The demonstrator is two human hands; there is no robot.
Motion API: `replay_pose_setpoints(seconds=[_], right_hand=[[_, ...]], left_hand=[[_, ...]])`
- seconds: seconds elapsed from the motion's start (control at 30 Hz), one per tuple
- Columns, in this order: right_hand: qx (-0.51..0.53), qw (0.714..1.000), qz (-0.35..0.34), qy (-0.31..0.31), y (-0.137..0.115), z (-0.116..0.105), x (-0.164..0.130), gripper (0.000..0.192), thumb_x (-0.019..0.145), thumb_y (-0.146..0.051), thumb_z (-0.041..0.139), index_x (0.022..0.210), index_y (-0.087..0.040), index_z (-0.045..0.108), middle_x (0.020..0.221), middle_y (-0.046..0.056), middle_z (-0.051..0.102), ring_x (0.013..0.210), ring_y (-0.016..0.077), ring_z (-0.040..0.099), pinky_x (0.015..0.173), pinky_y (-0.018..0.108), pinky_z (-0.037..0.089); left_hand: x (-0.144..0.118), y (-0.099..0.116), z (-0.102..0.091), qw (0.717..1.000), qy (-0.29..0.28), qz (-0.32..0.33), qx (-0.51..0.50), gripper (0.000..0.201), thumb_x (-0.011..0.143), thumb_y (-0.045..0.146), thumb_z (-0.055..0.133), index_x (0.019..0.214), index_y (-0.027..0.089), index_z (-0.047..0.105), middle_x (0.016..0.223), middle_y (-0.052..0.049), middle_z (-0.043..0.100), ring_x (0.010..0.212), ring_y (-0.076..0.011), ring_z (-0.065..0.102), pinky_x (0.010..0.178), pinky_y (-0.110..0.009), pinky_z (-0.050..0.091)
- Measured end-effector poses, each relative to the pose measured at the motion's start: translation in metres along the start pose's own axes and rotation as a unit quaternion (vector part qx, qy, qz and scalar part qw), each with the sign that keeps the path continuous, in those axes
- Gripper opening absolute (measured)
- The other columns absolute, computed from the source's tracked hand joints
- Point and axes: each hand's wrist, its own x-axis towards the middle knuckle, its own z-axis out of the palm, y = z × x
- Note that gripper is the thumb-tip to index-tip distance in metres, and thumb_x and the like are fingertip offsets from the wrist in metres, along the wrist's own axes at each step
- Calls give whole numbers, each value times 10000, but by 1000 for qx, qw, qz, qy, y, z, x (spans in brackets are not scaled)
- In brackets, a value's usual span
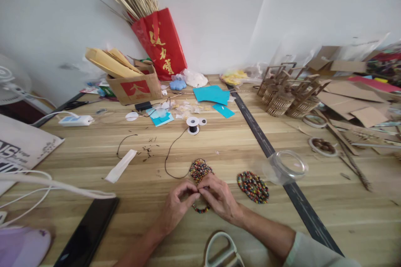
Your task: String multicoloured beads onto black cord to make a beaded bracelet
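My left hand [180, 202] and my right hand [219, 198] meet at the front middle of the table, both closed in a pinch with fingertips almost touching. Between them they grip a beaded string; its loop of small coloured beads [201, 210] hangs below the fingers. The exact bit pinched is hidden. Just beyond the fingers lies a heap of multicoloured beads [200, 170]. From there a black cord [167, 162] curves back to a white spool [192, 126]. Right of my right hand rests a coiled pile of strung beads [253, 187].
White-handled scissors [221, 250] lie near the front edge. A black phone [89, 233] is at left, a clear plastic jar [286, 167] at right. Behind stand a cardboard box [134, 87], a red bag [164, 46], blue paper [211, 94] and small wooden lanterns [277, 100].
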Motion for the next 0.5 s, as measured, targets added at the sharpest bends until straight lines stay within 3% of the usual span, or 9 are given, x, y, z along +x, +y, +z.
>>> replay_pose_setpoints(seconds=[0.5], right_hand=[[-22, 1000, 7, 11, 0, -4, 4, 141, 946, -210, 475, 1006, -187, 601, 837, 62, 597, 767, 167, 562, 655, 277, 474]], left_hand=[[4, 6, -7, 999, 19, -18, -28, 249, 751, 392, 675, 710, 156, 609, 690, -10, 590, 682, -148, 538, 649, -241, 460]])
